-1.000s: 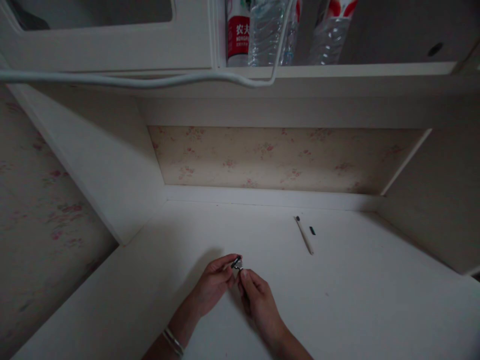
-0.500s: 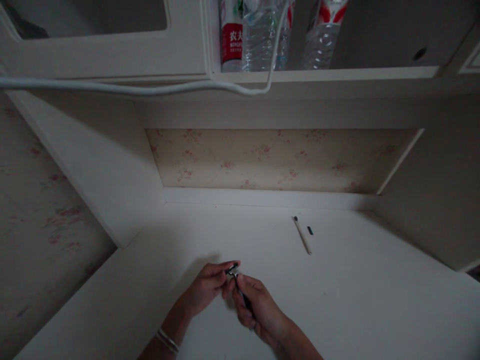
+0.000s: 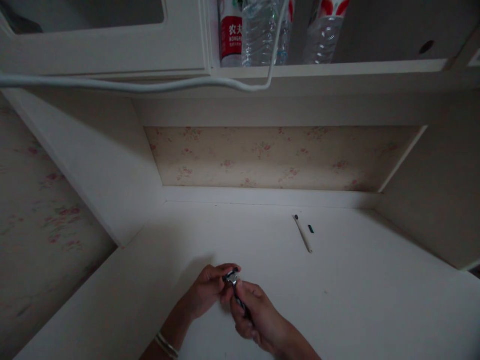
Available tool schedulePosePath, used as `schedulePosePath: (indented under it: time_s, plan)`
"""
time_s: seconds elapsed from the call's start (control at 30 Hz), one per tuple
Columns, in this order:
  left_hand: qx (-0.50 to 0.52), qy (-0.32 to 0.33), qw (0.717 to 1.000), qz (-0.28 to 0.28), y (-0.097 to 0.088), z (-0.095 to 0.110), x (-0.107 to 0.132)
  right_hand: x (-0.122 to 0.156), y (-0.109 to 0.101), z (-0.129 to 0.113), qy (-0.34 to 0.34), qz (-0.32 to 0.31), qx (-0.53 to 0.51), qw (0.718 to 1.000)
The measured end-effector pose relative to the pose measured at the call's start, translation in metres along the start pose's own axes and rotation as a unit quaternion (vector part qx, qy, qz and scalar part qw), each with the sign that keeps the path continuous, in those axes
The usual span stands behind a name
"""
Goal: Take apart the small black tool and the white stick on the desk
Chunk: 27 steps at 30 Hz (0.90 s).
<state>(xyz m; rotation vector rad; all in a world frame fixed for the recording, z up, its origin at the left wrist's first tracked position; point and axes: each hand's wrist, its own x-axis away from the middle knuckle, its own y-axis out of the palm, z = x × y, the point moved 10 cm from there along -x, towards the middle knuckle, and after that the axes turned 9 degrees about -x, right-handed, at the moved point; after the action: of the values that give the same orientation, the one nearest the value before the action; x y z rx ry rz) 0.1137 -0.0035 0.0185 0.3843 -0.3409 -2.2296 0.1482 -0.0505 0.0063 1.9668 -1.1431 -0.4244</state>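
A razor with a shiny metal neck and dark handle is between my hands, low in the middle of the view. My right hand is closed round its handle, thumb near the neck. My left hand pinches the dark razor head at the top, fingers along its edge. Head and neck meet or nearly meet; whether they are locked together I cannot tell. Farther back on the white desktop lie a pale toothbrush with dark bristles and a small dark green-tinged strip.
Overhead, a cabinet shelf holds several plastic bottles. A white cable runs across below its edge. Side panels stand left and right of the desktop, and a floral-papered wall is behind it.
The razor's metal neck has turned and come up against the dark head; more of its shiny face shows. My hands stay nearly in place. The camera view has shifted slightly.
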Motion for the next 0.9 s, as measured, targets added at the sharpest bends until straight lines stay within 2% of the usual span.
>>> schedulePosePath:
  time_s: [0.13,0.37,0.53,0.63,0.8,0.9]
  plan:
    - [-0.045,0.038,0.998,0.009,-0.007,0.008,0.001,-0.002,-0.004,-0.010,-0.061,0.026,0.061,0.996]
    - [-0.137,-0.001,0.990,-0.024,-0.003,0.010,0.006,0.002,-0.003,-0.001,0.008,0.005,0.060,0.998]
    - [-0.028,-0.008,0.998,-0.051,0.010,0.003,0.007,0.007,0.007,0.016,0.088,-0.032,-0.023,0.995]
    - [0.034,0.018,0.999,-0.038,0.008,-0.001,0.006,0.007,0.009,0.016,0.095,-0.032,-0.057,0.993]
    - [0.041,0.018,0.999,0.000,-0.002,-0.006,0.001,0.005,0.002,0.010,0.087,-0.006,-0.073,0.994]
    - [0.043,0.012,0.999,0.007,-0.003,-0.004,0.000,0.008,0.005,0.009,0.100,-0.024,-0.094,0.990]
